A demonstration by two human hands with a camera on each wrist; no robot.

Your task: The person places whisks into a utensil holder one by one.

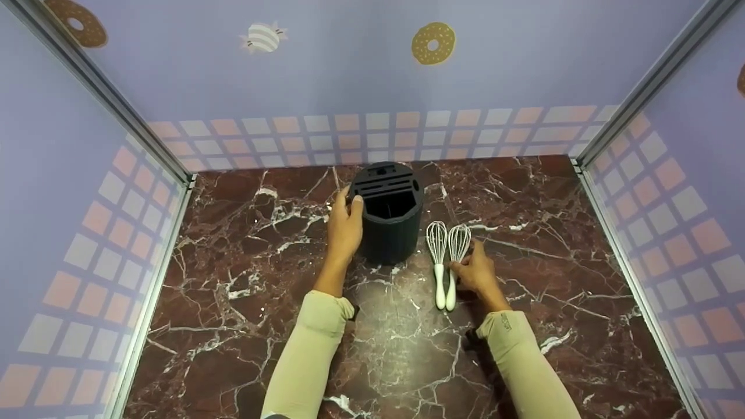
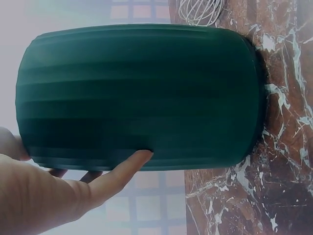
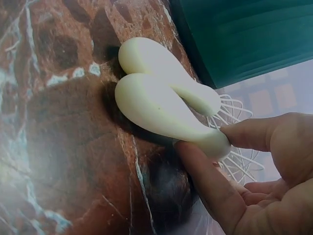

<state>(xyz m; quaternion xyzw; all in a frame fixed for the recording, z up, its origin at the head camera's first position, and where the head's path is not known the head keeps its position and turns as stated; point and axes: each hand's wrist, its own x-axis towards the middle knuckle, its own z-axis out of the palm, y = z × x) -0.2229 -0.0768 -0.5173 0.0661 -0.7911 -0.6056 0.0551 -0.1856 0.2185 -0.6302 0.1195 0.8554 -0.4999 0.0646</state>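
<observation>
Pale-yellow sleeves (image 1: pixel 305 355) nearest cam, both arms reaching fwd; hands well apart. L hand (image 1: pixel 343 233) clamped on L side of dk-green utensil holder (image 1: pixel 391 241), nr its rim; holder upright on tabletop, slots at back, big compartment in front. R hand (image 1: pixel 478 270) pinches R whisk (image 1: pixel 451 295) btwn thumb & finger, at handle's upper end. L whisk (image 1: pixel 439 285) lies just beside it, handle ends touching; both white, wire heads pointing away from person, to R of holder. Brown marble-pattern tabletop (image 1: pixel 233 355) w/ white veins. Beyond: lilac back wall (image 1: pixel 349 75) w/ pink/white checks & doughnut print (image 1: pixel 420 52), metal corner post (image 1: pixel 96 87) at L.
</observation>
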